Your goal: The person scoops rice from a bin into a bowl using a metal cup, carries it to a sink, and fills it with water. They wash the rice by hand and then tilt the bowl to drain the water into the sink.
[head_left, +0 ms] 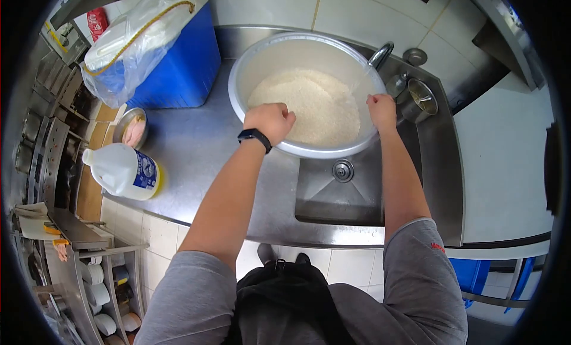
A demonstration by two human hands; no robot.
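Observation:
A large round metal basin holds a heap of white grains that look like rice. It sits partly on the steel counter and partly over the sink. My left hand, with a black band on the wrist, is closed at the basin's near left rim, fingers curled over the inside. At the right rim, my right hand is closed too, fingertips turned inward over the edge. The tap reaches over the basin's back right edge. Parts of the rim are hidden under both hands.
The sink with its drain lies below the basin. A metal pot stands at its right. To the left are a blue crate with a plastic bag, a small bowl and a plastic jug near the counter edge.

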